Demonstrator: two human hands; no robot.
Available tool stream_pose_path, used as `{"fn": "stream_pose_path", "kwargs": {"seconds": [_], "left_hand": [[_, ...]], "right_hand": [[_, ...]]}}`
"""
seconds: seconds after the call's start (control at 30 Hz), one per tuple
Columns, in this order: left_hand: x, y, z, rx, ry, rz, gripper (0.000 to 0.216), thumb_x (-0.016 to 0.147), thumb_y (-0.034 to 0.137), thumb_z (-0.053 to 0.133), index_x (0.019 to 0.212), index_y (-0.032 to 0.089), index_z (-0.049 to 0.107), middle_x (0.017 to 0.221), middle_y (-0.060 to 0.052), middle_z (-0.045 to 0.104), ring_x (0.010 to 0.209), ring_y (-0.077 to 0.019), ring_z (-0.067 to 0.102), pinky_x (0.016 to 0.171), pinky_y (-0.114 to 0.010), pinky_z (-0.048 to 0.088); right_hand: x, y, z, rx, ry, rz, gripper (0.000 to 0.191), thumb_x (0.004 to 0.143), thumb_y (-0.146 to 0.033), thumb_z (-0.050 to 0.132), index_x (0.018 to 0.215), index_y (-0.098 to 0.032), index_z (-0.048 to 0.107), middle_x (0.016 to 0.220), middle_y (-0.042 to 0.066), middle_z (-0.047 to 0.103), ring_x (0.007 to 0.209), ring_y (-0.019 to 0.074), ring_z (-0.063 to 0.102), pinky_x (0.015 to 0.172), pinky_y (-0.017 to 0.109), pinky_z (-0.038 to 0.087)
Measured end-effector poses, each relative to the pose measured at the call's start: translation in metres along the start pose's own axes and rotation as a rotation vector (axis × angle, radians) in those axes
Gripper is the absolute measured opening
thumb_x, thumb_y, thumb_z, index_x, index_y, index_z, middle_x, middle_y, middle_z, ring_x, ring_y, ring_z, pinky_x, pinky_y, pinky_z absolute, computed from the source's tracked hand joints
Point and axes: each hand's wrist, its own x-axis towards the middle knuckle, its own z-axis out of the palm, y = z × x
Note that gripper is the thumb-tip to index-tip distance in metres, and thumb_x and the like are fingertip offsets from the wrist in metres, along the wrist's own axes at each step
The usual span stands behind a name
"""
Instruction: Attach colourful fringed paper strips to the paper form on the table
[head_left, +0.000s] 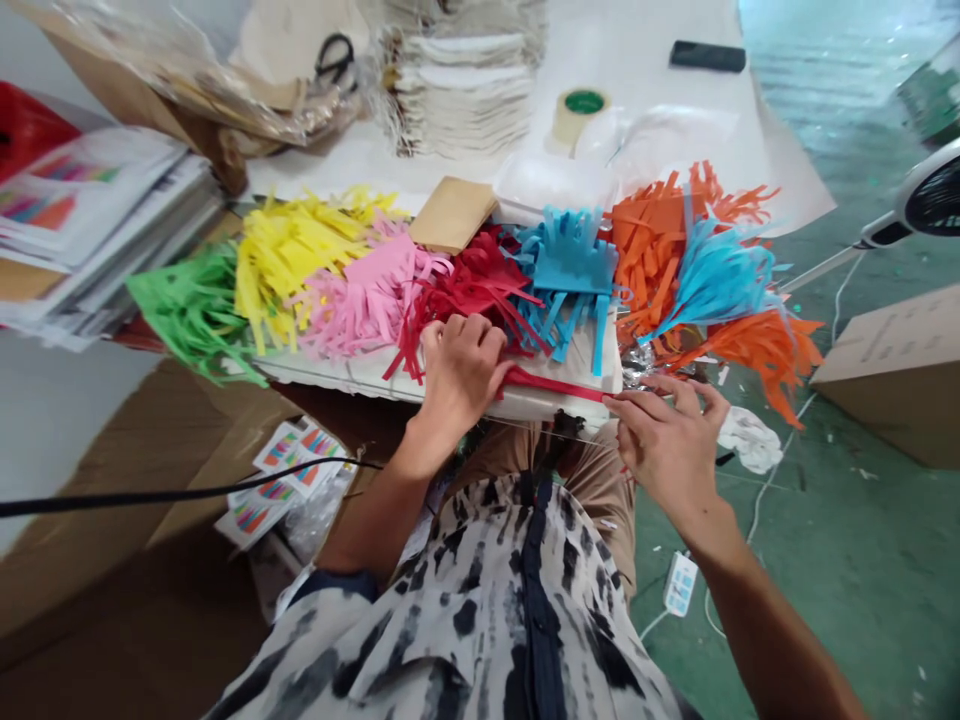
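Note:
A narrow red paper strip (559, 384) runs between my two hands along the table's front edge. My left hand (463, 365) has its fingers curled on the strip's left part, close below a heap of red fringed paper (480, 280). The strip's right end is pinched in the fingers of my right hand (670, 435), just past the table corner. Fringed paper bunches lie in a row: green (191, 305), yellow (300, 250), pink (375, 285), blue (574, 265) and orange (649, 250). A light blue tassel (716, 268) rests over the orange.
Behind the row are a brown card stack (453, 214), bundled white strips (469, 90), a tape roll (581, 108), scissors (334, 60) and a black bar (707, 56). Printed sheets (97, 210) are piled left. A fan (930, 190), carton (896, 370) and power strip (681, 584) stand right.

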Motion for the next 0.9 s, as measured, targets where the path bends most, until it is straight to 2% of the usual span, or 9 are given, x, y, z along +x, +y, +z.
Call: {"fn": "stream_pose_path", "kwargs": {"seconds": [0.07,0.1,0.17,0.2,0.33,0.4,0.5,0.73,0.9], "left_hand": [[-0.003,0.015,0.001,-0.098,0.080,0.122,0.014,0.103,0.030,0.063,0.111,0.024,0.072,0.113,-0.007,0.074,0.107,-0.0265,0.060,0.094,-0.046,0.037],[-0.004,0.024,0.005,-0.170,0.080,0.221,0.015,0.105,0.028,0.059,0.112,0.025,0.072,0.113,-0.005,0.074,0.106,-0.0240,0.061,0.094,-0.044,0.039],[-0.003,0.040,0.016,-0.281,0.009,0.388,0.018,0.107,0.027,0.055,0.111,0.023,0.072,0.108,-0.004,0.075,0.103,-0.0207,0.062,0.091,-0.038,0.043],[-0.002,0.045,0.022,-0.300,-0.028,0.416,0.019,0.108,0.028,0.054,0.108,0.021,0.072,0.105,-0.005,0.074,0.101,-0.0204,0.061,0.089,-0.037,0.045],[0.004,0.050,0.041,-0.284,-0.097,0.384,0.022,0.107,0.028,0.054,0.097,0.017,0.070,0.099,-0.007,0.072,0.095,-0.0216,0.060,0.085,-0.035,0.048],[0.005,0.047,0.043,-0.264,-0.095,0.383,0.018,0.107,0.026,0.055,0.100,0.017,0.070,0.100,-0.007,0.071,0.096,-0.0224,0.060,0.084,-0.035,0.048],[0.004,0.044,0.042,-0.250,-0.084,0.372,0.016,0.106,0.024,0.055,0.106,0.018,0.069,0.100,-0.007,0.071,0.096,-0.0226,0.060,0.083,-0.036,0.047],[0.006,0.041,0.038,-0.228,-0.109,0.338,0.017,0.105,0.034,0.061,0.100,0.019,0.070,0.104,-0.005,0.071,0.098,-0.0225,0.059,0.080,-0.036,0.043],[0.007,0.034,0.036,-0.262,-0.127,0.270,0.017,0.102,0.036,0.066,0.099,0.021,0.071,0.108,-0.005,0.070,0.102,-0.0225,0.058,0.081,-0.037,0.040]], "right_hand": [[0.002,0.000,-0.003,-0.001,-0.018,-0.013,0.017,0.093,-0.020,0.064,0.101,-0.027,0.077,0.101,-0.002,0.082,0.120,0.0287,0.060,0.112,0.053,0.025],[0.003,0.000,-0.005,-0.006,-0.032,-0.014,0.017,0.092,-0.020,0.064,0.100,-0.026,0.077,0.100,-0.002,0.082,0.120,0.0293,0.060,0.113,0.054,0.024],[0.007,-0.002,-0.007,-0.017,-0.062,-0.005,0.015,0.090,-0.020,0.064,0.097,-0.026,0.077,0.099,-0.001,0.082,0.121,0.0305,0.060,0.113,0.055,0.023],[0.009,-0.003,-0.009,-0.021,-0.077,0.002,0.015,0.090,-0.021,0.064,0.096,-0.026,0.076,0.099,-0.001,0.082,0.122,0.0309,0.059,0.113,0.056,0.023],[0.018,-0.005,-0.009,-0.006,-0.106,0.001,0.013,0.096,-0.028,0.064,0.095,-0.025,0.076,0.096,0.001,0.081,0.120,0.0305,0.060,0.112,0.055,0.023],[0.022,-0.005,-0.005,0.014,-0.102,-0.004,0.015,0.099,-0.032,0.064,0.099,-0.025,0.076,0.097,0.002,0.080,0.118,0.0293,0.061,0.110,0.053,0.025],[0.024,-0.002,0.002,0.024,-0.090,-0.010,0.016,0.102,-0.034,0.062,0.102,-0.026,0.076,0.099,0.003,0.079,0.115,0.0283,0.061,0.109,0.051,0.026],[0.018,0.003,0.011,0.057,-0.066,0.013,0.020,0.105,-0.036,0.057,0.102,-0.025,0.073,0.101,0.004,0.076,0.112,0.0262,0.061,0.110,0.048,0.027],[0.020,0.006,0.011,0.038,-0.138,0.058,0.023,0.106,-0.037,0.053,0.099,-0.024,0.071,0.097,0.005,0.072,0.112,0.0279,0.057,0.111,0.049,0.026]]}}
